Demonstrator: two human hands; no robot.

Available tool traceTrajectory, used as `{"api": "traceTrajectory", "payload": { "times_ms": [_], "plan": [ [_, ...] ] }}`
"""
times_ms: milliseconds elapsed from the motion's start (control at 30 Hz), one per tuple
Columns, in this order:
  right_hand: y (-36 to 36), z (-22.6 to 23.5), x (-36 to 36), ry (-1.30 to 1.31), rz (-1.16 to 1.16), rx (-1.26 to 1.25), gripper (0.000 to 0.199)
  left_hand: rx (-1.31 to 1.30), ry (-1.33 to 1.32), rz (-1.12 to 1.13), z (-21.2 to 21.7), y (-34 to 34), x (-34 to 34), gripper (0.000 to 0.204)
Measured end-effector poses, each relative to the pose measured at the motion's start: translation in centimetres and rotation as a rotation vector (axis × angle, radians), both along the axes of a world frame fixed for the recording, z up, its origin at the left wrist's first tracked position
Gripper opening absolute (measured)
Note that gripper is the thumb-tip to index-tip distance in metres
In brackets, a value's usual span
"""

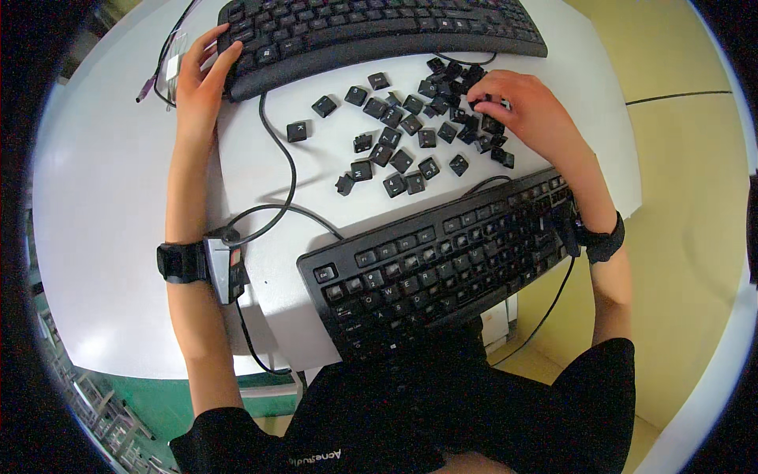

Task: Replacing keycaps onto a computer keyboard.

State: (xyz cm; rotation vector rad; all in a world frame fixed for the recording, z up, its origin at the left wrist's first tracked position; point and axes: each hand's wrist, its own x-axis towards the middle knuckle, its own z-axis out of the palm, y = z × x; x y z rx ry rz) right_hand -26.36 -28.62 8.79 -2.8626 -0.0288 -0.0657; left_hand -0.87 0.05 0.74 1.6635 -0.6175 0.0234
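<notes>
Apparently pinched a black keycap (480, 100) in the right hand (530, 103) among loose keycaps (392, 118) on the counter (308, 167). Rested the left hand (200, 85) on the far keyboard (379, 33), with unclear grip. Risked scattering neighbours by brushing knuckles.

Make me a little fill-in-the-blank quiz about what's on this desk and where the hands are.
1. The left hand is at the ____ end of the far keyboard.
2. The loose keys are coloured ____.
3. The right hand is at the ____ side of the scattered keys.
4. The tabletop under the loose keys is coloured ____.

Missing words: left; black; right; white.
</notes>
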Motion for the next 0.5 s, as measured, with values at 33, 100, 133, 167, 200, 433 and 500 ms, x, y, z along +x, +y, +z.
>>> {"api": "traceTrajectory", "payload": {
  "times_ms": [33,100,133,167,200,433,500],
  "plan": [
    [0.1,0.1,0.0,0.037,-0.008,0.039,0.014,0.009,-0.003,0.001,0.0,0.0,0.0,0.038],
    [0.7,0.1,-0.3,0.01,-0.009,-0.004,0.015,0.017,-0.006,0.003,0.3,0.0,-0.3,0.038],
    [0.9,0.0,-0.5,-0.017,-0.01,-0.046,0.016,0.004,0.04,-0.015,0.4,0.0,-0.5,0.038],
    [0.8,0.1,-0.4,-0.018,-0.01,-0.047,0.016,-0.009,0.085,-0.033,0.7,-0.1,-0.6,0.038],
    [0.5,0.1,-0.4,0.01,-0.019,-0.021,0.017,-0.01,0.085,-0.034,0.7,-0.1,-0.6,0.038],
    [0.6,1.2,0.2,0.15,-0.169,0.244,0.015,-0.002,0.053,-0.004,0.7,0.1,-0.7,0.038],
    [-0.1,0.9,0.0,0.125,-0.106,0.26,0.012,-0.016,0.076,-0.02,0.8,0.0,-0.7,0.039]
  ]
}}
